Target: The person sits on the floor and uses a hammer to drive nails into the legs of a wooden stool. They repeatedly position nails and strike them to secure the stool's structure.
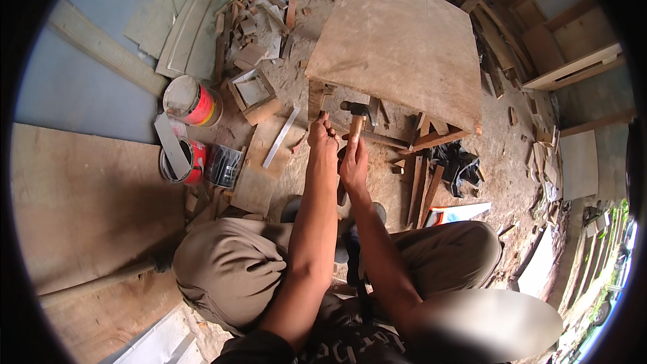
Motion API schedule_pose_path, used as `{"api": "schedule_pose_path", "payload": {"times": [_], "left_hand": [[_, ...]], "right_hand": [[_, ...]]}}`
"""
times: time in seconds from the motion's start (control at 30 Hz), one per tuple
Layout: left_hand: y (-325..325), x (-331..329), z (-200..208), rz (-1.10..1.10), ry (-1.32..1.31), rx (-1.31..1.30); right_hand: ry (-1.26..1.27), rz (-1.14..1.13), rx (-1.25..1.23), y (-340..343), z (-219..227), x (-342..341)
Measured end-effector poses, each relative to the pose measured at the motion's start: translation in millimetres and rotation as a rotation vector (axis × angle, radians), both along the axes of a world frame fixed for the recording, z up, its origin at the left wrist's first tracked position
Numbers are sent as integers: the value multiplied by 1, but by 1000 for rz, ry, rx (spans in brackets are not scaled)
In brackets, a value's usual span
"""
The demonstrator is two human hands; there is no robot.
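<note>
My right hand [354, 166] is wrapped round the wooden handle of a hammer [356, 128]. The dark hammer head is uppermost, just beside my left hand. My left hand [323, 132] is closed, fingers drawn together, at the near left corner of a low wooden table [404, 40]. Whatever its fingertips pinch is too small or hidden to make out. The table has a flat plywood top, and part of its timber frame shows under the near edge.
Paint cans [191, 101] and a dark tub [224, 165] stand on the left, near a wooden box frame [252, 90]. Wood offcuts [253, 23] lie behind them. A handsaw [461, 212] and a black plastic bag [457, 167] are at the right. Boards lean along both sides.
</note>
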State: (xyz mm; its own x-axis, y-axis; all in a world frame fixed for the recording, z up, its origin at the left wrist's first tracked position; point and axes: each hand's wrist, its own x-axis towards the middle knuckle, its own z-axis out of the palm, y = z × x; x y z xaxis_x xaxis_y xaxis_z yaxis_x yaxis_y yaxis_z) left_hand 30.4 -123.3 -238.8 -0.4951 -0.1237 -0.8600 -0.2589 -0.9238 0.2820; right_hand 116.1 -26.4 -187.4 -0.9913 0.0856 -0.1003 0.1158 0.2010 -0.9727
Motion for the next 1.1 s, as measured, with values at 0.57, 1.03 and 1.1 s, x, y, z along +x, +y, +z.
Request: {"api": "schedule_pose_path", "payload": {"times": [0.57, 1.03, 1.1], "left_hand": [[1, -1, 0, 41, -10, -29], [-69, 30, 71, 133, 83, -286], [-74, 11, 123, 138, 195, -551]], "right_hand": [[-254, 120, -57, 14, -3, -7], [-75, -75, -149, 13, 3, 9], [-306, -94, -40, 10, 8, 16]]}}
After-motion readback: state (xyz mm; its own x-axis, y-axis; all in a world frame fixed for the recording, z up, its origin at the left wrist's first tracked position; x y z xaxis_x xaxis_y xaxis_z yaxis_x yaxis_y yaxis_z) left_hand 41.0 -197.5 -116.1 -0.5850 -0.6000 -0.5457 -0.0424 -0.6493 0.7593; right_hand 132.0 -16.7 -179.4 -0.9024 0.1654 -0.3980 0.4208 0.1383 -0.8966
